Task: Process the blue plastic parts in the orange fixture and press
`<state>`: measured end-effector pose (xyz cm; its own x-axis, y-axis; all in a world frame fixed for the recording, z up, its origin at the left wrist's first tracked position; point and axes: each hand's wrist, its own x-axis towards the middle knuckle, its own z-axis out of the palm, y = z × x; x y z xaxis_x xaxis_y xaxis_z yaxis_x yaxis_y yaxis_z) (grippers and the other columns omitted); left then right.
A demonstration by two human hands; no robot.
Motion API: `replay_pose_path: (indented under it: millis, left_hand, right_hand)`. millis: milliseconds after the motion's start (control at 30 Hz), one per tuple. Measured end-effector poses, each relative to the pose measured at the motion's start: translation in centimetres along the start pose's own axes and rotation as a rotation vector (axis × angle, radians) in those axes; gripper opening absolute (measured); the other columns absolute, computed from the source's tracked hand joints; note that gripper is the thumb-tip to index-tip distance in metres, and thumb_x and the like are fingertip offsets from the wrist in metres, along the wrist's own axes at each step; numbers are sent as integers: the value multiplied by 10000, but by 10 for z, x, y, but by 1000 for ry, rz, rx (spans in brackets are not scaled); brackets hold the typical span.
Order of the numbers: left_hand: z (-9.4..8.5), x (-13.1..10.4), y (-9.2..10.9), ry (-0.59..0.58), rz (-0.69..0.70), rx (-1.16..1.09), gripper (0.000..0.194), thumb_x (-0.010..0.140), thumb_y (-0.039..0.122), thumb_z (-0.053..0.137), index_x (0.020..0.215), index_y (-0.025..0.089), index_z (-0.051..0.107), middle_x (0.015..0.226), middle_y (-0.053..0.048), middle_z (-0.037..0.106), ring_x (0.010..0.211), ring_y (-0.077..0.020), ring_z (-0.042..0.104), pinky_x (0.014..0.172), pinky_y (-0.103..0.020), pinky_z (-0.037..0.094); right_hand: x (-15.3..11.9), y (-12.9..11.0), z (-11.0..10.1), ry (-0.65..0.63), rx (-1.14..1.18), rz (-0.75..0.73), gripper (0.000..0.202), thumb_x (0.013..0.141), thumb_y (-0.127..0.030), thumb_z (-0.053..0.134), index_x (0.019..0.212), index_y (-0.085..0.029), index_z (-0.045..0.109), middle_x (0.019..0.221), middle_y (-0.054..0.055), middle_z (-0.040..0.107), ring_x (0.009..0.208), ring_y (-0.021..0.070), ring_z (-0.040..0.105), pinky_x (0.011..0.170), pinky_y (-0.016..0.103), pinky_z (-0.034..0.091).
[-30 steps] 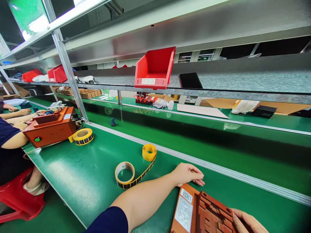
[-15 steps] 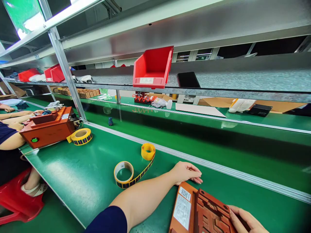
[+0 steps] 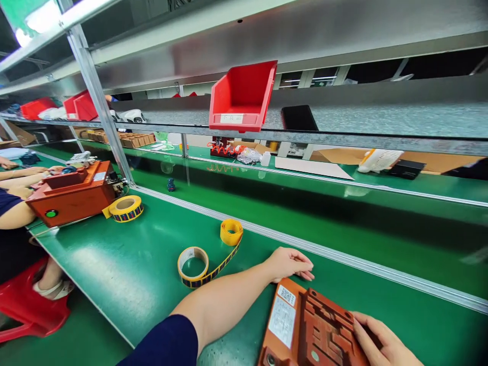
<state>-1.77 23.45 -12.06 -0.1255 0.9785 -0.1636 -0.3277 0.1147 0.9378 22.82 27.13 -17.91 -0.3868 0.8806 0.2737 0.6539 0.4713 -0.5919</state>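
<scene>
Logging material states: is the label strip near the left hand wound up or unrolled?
Partly unrolled. The label strip lies on the green bench, running from a flat-lying loop to a small yellow coil, just left of the left hand.

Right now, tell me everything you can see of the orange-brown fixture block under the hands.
The orange-brown fixture block lies flat on the green bench, cut off by the lower frame edge. It looks like moulded or machined board, with stepped recesses on top, round holes near its corners, and two white printed labels at its left end. The left hand rests at its far corner; the right hand lies on its right side.
</scene>
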Motion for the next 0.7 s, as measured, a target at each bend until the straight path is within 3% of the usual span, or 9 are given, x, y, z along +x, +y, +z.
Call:
replay_pose_path:
  millis: [67,233,333,467,700]
  left_hand:
    - [0,-4,3,14,-5,19,272,699,284,876,731,116,664,578,-22,661,560,-147,667,807,-387,575]
    - [0,-19,11,20,8,76,180,801,255,818,818,128,691,693,-1,709,676,-157,700,799,-369,586]
    - [-3,-20,12,10,29,88,263,700,284,898,811,134,713,730,-40,739,721,-186,719,827,-361,578]
    - [-9,-8,8,-14,33,95,419,591,364,946,862,128,731,797,-60,768,753,-187,725,802,-318,575]
    - [-17,0,3,-26,-8,116,568,481,420,973,910,124,747,859,-102,785,777,-200,746,722,-255,603]
  right_hand:
    - [-3,-14,-5,-76,55,34,491,754,-660,448,841,-288,756,999,86,784,963,330,739,867,459,608]
    - [-20,-62,-22,-43,117,-9,398,895,-490,422,888,-224,718,1002,114,756,993,300,689,959,456,521]
    - [-24,-82,-28,-55,108,-18,294,957,-309,442,904,-185,703,997,130,737,999,284,654,958,444,480]
    - [-22,-85,-28,-25,37,42,163,974,-200,559,906,-199,707,983,58,737,1008,216,643,953,339,462]
    - [-22,-79,-23,-5,2,73,124,967,-169,627,891,-207,717,966,25,730,994,173,628,928,282,448]
